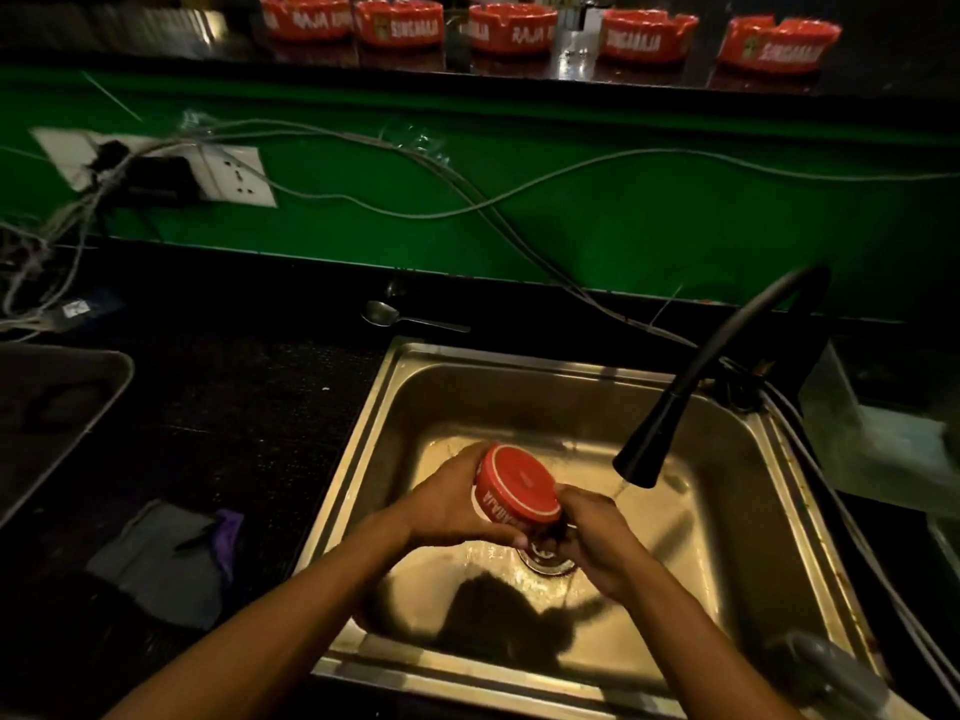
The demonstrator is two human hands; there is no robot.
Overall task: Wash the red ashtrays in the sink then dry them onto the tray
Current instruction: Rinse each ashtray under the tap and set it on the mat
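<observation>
Over the steel sink (395,402) I hold a red ashtray (514,483) turned bottom side up and tilted toward me. My left hand (452,504) grips its left side with curled fingers. My right hand (597,537) holds its lower right edge, fingers tucked underneath and hidden. Water runs in a thin stream from the black faucet (654,439) just right of the ashtray. Several more red ashtrays (511,28) stand in a row on the dark shelf at the top. A metal tray (111,387) lies at the left edge.
A spoon (395,317) lies on the black counter behind the sink. Grey and purple cloths (171,563) lie left of the sink. Loose cables (467,200) hang across the green wall from a wall socket (236,176). A grey object (826,667) sits at the sink's front right corner.
</observation>
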